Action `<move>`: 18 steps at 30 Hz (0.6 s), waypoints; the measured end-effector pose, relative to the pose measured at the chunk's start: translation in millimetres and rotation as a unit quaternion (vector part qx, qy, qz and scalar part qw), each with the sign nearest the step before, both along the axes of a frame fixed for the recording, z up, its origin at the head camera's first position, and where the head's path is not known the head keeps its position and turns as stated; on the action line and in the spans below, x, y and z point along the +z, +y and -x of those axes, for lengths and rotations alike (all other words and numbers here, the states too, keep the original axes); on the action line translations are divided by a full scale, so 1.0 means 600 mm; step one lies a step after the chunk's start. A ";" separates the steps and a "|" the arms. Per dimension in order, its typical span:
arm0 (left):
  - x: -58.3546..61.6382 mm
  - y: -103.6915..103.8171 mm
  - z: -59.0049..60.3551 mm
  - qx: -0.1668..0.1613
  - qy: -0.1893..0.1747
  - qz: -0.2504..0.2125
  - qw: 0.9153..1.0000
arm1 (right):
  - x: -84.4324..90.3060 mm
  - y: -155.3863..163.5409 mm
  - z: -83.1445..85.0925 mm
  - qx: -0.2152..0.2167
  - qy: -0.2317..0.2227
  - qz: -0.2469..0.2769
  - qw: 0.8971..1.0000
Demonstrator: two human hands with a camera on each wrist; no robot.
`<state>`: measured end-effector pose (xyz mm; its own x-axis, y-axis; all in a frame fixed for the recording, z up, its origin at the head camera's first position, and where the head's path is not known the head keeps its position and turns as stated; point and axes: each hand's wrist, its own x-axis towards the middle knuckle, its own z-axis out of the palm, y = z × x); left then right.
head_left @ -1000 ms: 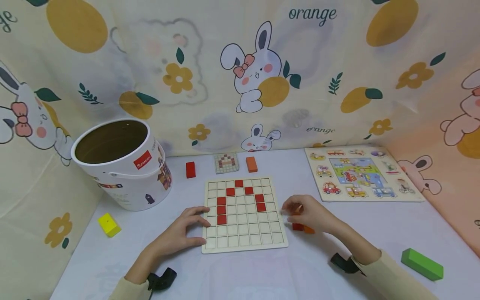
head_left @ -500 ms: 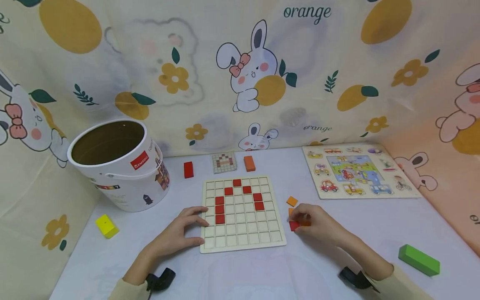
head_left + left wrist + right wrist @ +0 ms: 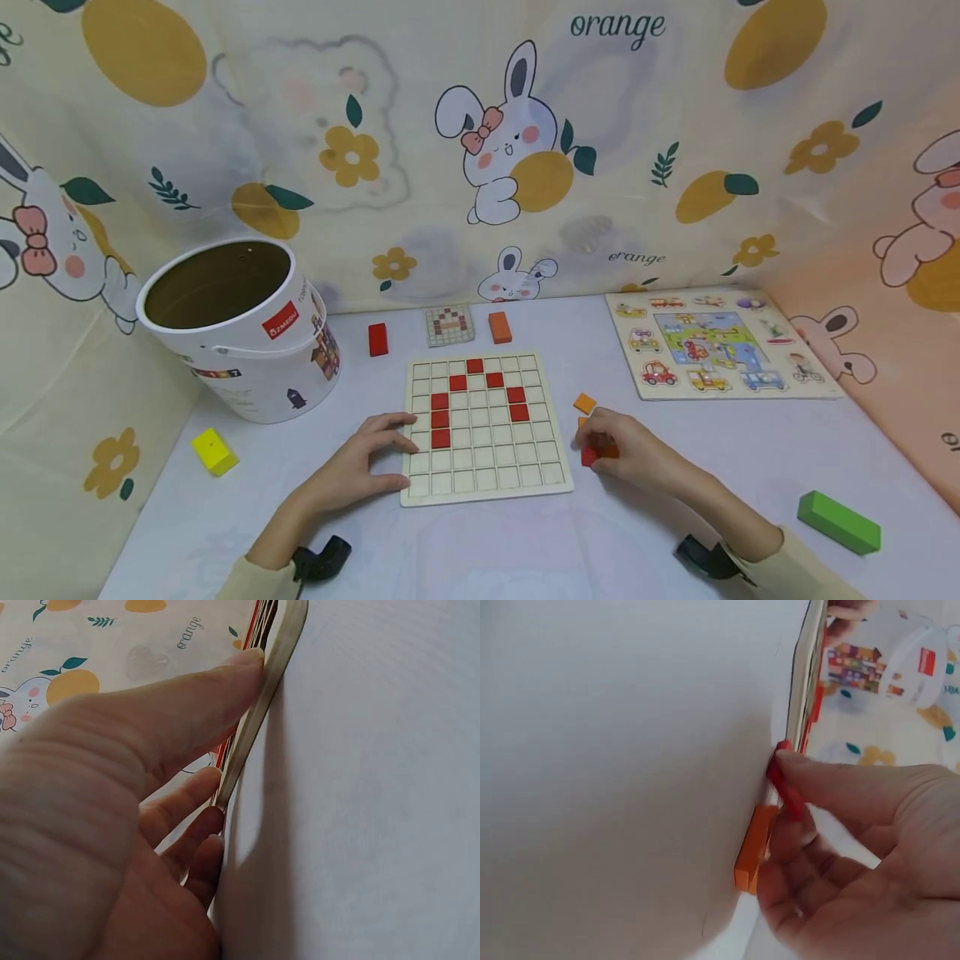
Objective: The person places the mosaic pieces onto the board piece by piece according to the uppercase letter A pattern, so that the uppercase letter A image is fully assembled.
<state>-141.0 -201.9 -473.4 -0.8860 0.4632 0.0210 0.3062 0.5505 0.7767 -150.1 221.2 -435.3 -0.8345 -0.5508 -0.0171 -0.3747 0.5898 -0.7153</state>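
red tile just right of the grid board looks light, stiff, thin; right hand pinches its edges, left hand lies flat against the board's left rim.

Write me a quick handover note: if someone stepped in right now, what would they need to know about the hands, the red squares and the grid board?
Left hand: fingers rest on the left edge of the grid board, steadying it.
Right hand: pinches a red tile on the table just right of the board, beside orange tiles.
Done: eight red tiles sit in the grid, forming an arch shape.
Left: most cells are bare; the pinched tile is not yet placed. A small pattern card lies behind the board.
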 end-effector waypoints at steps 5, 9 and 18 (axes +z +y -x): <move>0.002 -0.001 -0.001 -0.002 -0.003 -0.005 1.000 | 0.012 -0.005 0.014 0.016 -0.025 0.020 0.999; 0.003 -0.002 -0.001 -0.005 -0.002 -0.007 1.000 | 0.019 -0.028 0.039 0.028 -0.029 0.030 0.999; 0.003 -0.002 0.000 -0.008 -0.002 -0.005 1.000 | 0.008 -0.100 0.088 0.063 -0.061 0.035 0.996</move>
